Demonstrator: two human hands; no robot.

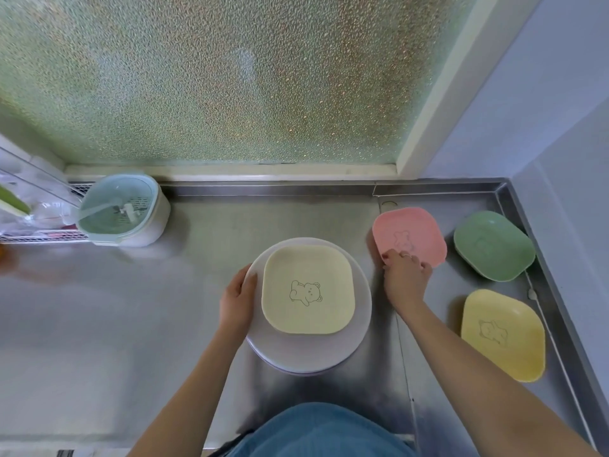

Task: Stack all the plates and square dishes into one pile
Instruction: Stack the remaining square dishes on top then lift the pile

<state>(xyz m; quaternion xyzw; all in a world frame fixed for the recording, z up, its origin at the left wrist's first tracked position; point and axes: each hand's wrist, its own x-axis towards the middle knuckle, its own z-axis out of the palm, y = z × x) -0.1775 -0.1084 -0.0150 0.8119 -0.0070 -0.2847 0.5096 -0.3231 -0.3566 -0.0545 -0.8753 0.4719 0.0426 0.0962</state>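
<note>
Head view, right hand [407, 275] gripping pink dish's [410, 235] near edge, dish flat

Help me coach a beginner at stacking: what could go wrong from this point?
1. The right hand has only fingertips on the near edge of the pink dish; so shallow a grip could let it slip when lifted.
2. The yellow dish on the round plates looks turned slightly; later dishes may sit skewed.
3. The green dish lies beside the counter's raised rim, leaving fingers little room there.
</note>
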